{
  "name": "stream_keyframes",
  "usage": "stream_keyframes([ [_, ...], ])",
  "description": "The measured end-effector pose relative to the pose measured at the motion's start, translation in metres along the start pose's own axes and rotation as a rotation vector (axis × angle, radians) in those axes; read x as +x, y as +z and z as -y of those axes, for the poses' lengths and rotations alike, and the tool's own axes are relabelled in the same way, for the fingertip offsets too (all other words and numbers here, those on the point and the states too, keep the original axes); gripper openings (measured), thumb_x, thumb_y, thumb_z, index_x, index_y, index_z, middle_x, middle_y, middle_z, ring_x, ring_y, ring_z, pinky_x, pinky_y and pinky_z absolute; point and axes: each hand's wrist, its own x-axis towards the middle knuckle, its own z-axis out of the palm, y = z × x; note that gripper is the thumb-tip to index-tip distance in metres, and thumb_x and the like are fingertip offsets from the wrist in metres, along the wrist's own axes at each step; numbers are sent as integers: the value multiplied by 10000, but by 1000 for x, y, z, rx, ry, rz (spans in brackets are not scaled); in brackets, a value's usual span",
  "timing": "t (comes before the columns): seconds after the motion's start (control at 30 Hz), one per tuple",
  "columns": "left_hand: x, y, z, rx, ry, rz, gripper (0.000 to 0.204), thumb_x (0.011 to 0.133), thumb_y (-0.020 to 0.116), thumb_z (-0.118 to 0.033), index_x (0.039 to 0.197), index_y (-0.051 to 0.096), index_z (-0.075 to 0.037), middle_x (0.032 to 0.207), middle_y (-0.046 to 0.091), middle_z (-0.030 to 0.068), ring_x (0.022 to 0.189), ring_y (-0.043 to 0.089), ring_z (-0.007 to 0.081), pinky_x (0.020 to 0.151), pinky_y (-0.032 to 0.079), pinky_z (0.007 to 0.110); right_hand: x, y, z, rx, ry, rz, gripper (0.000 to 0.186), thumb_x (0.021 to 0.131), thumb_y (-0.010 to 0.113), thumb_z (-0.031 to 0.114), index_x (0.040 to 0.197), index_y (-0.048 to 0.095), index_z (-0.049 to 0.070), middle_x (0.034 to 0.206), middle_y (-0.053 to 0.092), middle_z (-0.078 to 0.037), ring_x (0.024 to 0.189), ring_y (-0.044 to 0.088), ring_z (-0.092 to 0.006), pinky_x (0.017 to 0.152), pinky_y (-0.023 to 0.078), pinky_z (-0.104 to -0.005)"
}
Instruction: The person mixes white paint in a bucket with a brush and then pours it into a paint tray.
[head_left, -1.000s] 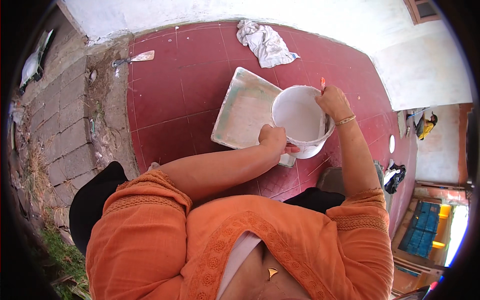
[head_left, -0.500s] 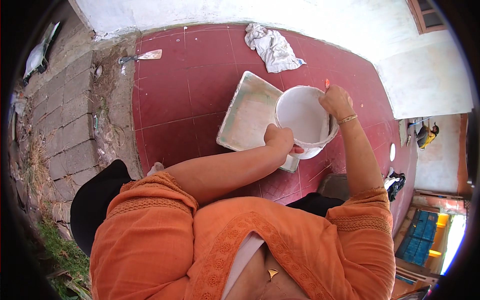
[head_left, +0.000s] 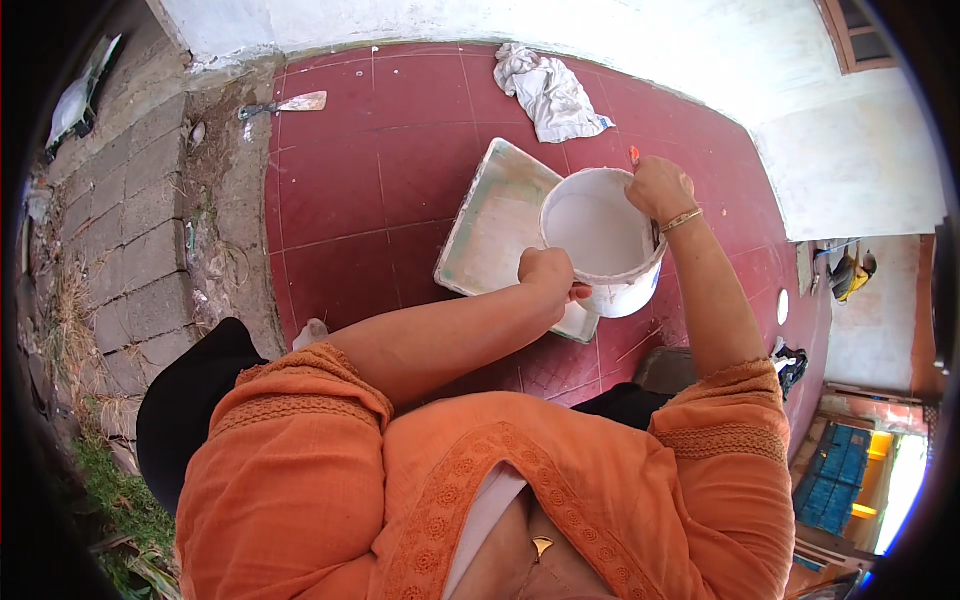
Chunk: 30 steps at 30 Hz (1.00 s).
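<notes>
A white bucket (head_left: 632,297) is held over the right part of a shallow rectangular tray (head_left: 480,215), which has whitish and greenish stains. White paint (head_left: 600,232) coats the bucket's inside; its depth is hard to judge. My left hand (head_left: 550,278) is closed on the bucket's near left rim. At the far right rim, my right hand (head_left: 662,190) is closed round a tool with an orange handle end (head_left: 634,154) sticking up from the fist. The tool's lower part is mostly hidden by my hand and the bucket.
Red floor tiles (head_left: 345,190) surround the tray. A crumpled white cloth (head_left: 555,95) lies near the wall, and a scraper (head_left: 300,102) rests at the left tile edge. Grey paving blocks (head_left: 145,240) run along the left. Another person (head_left: 852,272) is far off at the right.
The bucket has shifted a little left and tipped, showing more of its outer wall. Both hands have moved left with it, the right one also slightly farther away. The tray stays put.
</notes>
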Motion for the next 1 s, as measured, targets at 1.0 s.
stream_keyframes([
  [1.0, 10, -11, -2, -97, -133, -59, 301, 855, 350, -43, 1104, 492, 48, 1007, 541, 160, 823, 578, 239, 643, 530, 338, 10, 2, 29, -156, -137, 103, 427, 953, 323, 324, 990, 643, 44, 1011, 641, -164, 958, 617, -315, 801, 504, -435],
])
